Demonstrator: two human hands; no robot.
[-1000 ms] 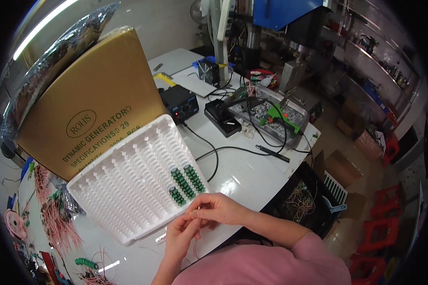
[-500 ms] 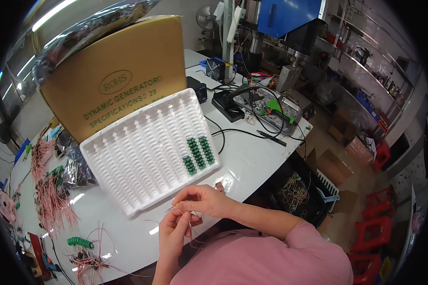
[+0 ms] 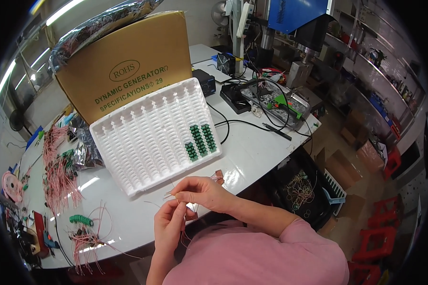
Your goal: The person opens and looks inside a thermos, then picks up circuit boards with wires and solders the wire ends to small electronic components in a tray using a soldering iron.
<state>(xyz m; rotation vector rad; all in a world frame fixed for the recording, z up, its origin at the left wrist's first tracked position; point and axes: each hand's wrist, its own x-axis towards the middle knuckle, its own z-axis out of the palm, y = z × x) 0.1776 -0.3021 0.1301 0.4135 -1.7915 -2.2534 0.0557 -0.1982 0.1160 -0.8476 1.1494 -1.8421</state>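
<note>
Close together at the table's near edge, my left hand [image 3: 169, 221] and my right hand [image 3: 205, 193] pinch thin wires [image 3: 168, 195] between thumbs and fingertips. One pale strand sticks out past the right fingertips, and pinkish strands hang below the left hand. Whatever else the fingers cover is hidden. Just beyond my hands a white foam tray [image 3: 142, 152] leans back, its slots in rows. Green ring-shaped parts [image 3: 196, 137] fill the lower right slots in several rows. A small copper-coloured piece [image 3: 218, 176] lies by my right wrist.
Behind the tray stands a cardboard box [image 3: 128, 47]. Left are bundles of pink wires [image 3: 59, 187] and a stack of green parts [image 3: 81, 220]. A soldering iron stand [image 3: 235, 99] and a metal tray [image 3: 297, 102] are at the back right. A black bin [image 3: 297, 183] sits right, below the table edge.
The view has shifted, so the tray and table sit a little differently in the picture. Both hands stay together on the wires, with slight finger movement.
</note>
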